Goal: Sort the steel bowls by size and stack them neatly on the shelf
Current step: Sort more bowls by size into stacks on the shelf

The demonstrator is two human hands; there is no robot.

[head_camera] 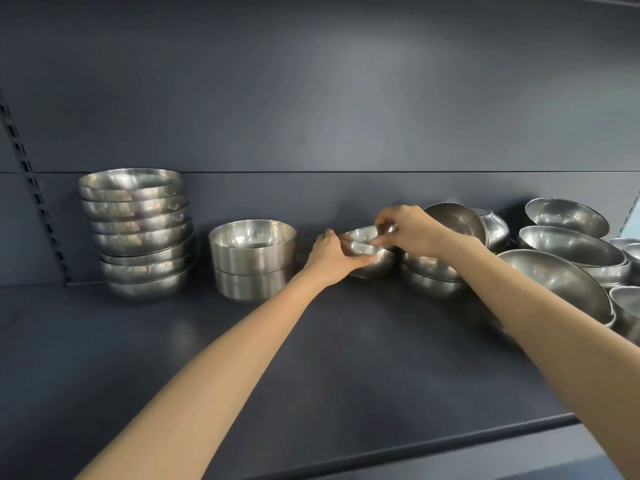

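Silver small round steel bowl [382, 266] on dark grey metal shelf [311, 358], left hand [329, 252] curled round its left wall, right hand [412, 230] pinching rim from above; two-high stack of medium steel bowls [254, 261] lies just left, nearer left hand.

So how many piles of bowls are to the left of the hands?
2. The tall stack of steel bowls stands far left; the short stack of two straight-sided bowls stands beside it, nearer the left hand gripping a small bowl. Nothing seems hidden there.
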